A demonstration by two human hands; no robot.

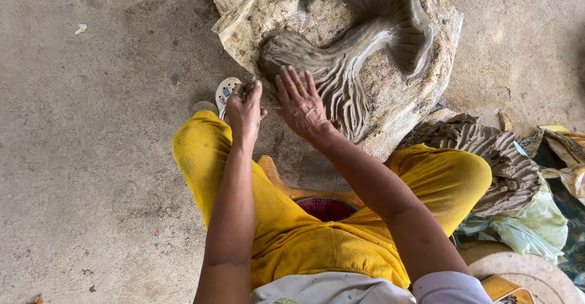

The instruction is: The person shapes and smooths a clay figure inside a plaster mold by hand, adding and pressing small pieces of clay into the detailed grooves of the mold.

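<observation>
A mass of wet grey clay (341, 48) lies spread in a curved, ridged shape on a dirty sack-like sheet (420, 90) on the concrete floor. My right hand (300, 101) rests flat on the clay's near edge with fingers spread. My left hand (245, 110) is closed around a small lump of clay (248, 88) just left of the sheet. I sit with yellow trousers (304, 231) on, knees apart, over the sheet's near edge.
A second heap of ridged clay (487, 151) sits on plastic at my right knee. A round whitish disc (530, 273) lies at the lower right. A sandalled foot (226, 89) shows by my left hand. Bare concrete floor (91, 157) stretches to the left.
</observation>
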